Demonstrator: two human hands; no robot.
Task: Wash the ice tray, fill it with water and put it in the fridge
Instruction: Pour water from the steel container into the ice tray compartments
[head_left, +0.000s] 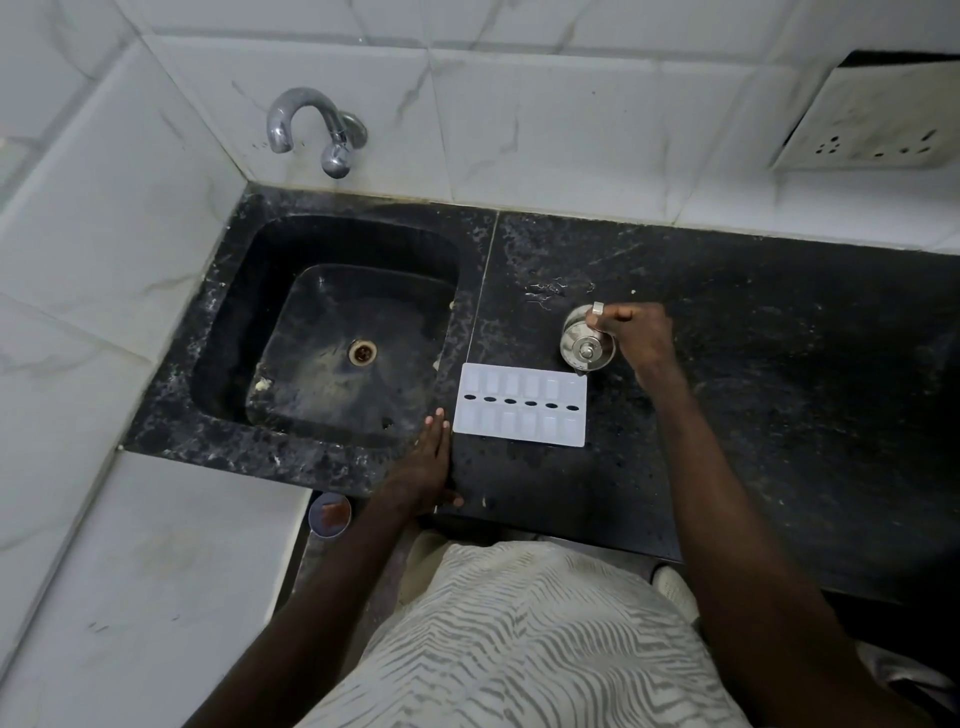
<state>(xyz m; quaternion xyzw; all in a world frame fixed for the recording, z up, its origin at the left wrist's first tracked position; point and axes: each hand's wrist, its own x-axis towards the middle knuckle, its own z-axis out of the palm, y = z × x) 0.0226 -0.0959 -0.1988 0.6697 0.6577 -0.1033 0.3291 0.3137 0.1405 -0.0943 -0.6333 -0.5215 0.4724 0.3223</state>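
A white ice tray (521, 405) with two rows of pockets lies flat on the black counter, just right of the sink (332, 338). My left hand (428, 467) rests flat on the counter beside the tray's left edge, fingers straight. Behind the tray stands a small steel lidded jug (582, 343). My right hand (631, 332) grips the jug from the right, fingers curled over its top and handle. A chrome tap (311, 130) juts from the tiled wall above the sink; no water runs from it.
The black sink basin holds only a drain (362, 352) and some residue. A few water drops (545, 293) lie on the counter behind the jug. A wall socket plate (878, 119) sits at upper right. A small bowl (329, 514) stands below the counter edge.
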